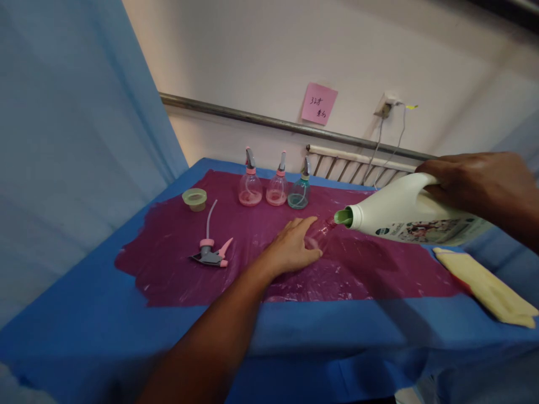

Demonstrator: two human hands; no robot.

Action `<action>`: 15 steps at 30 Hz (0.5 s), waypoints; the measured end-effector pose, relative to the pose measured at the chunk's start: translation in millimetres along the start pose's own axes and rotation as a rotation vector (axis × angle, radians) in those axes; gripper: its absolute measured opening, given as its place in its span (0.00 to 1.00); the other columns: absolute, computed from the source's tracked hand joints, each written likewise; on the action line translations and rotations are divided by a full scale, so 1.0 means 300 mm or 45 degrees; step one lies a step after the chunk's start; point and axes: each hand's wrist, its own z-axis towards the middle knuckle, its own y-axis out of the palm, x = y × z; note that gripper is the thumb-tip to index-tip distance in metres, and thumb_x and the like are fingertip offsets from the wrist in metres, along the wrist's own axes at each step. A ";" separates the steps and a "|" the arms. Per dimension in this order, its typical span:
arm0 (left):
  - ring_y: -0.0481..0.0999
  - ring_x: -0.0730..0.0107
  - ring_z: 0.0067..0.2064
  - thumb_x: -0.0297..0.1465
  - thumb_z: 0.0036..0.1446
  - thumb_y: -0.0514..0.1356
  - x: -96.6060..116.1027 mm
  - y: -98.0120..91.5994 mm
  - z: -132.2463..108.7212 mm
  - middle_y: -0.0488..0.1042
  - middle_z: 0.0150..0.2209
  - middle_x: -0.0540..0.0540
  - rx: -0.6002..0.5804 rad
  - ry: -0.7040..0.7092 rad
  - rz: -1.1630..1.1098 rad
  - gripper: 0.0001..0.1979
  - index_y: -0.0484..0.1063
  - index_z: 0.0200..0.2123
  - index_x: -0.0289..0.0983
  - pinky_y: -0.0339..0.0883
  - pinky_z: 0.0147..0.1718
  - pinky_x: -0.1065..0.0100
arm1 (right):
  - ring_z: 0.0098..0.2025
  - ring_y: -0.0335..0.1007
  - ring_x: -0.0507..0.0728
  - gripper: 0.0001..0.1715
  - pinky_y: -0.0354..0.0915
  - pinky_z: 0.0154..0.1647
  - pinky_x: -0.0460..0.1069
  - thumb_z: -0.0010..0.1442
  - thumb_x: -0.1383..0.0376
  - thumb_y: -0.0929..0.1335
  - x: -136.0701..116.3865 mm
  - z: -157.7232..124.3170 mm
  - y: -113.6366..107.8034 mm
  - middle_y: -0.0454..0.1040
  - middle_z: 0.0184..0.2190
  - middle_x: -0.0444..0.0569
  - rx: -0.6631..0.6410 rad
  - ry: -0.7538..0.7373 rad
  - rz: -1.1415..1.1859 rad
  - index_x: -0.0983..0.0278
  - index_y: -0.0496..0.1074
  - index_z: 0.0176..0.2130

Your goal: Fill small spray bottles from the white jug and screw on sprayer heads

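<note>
My right hand [471, 179] grips the handle of a pale green detergent jug [391, 205], tilted so its uncapped green spout points left. Just below the spout, the fingers of my left hand [292, 244] curl round a clear spray bottle without its head [322, 233]. Spout and bottle mouth are close together; whether liquid runs between them I cannot tell. A grey and pink spray head [208, 253] with its tube lies on the purple sheet, left of my left hand.
Behind stand two pink-topped spray bottles [250, 188] and a teal one [298, 193], each with some liquid. A small greenish cup [195, 199] sits at left. Yellow cloth [484, 286] lies at right. The purple plastic sheet [168, 264] covers a blue table [84, 320] against the wall.
</note>
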 end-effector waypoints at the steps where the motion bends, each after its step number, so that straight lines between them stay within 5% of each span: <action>1: 0.72 0.39 0.76 0.38 0.61 0.70 0.000 0.000 0.000 0.71 0.74 0.36 -0.003 -0.002 -0.001 0.46 0.63 0.80 0.46 0.69 0.75 0.42 | 0.34 0.81 0.65 0.19 0.54 0.25 0.52 0.66 0.51 0.63 0.002 0.000 0.001 0.87 0.39 0.50 -0.001 -0.003 0.005 0.52 0.82 0.44; 15: 0.74 0.40 0.74 0.37 0.60 0.69 0.024 -0.012 -0.007 0.72 0.72 0.35 -0.011 -0.022 -0.005 0.46 0.64 0.80 0.42 0.70 0.75 0.45 | 0.34 0.82 0.65 0.20 0.54 0.25 0.52 0.67 0.50 0.63 0.010 -0.001 0.008 0.88 0.39 0.50 0.008 -0.004 -0.041 0.53 0.81 0.44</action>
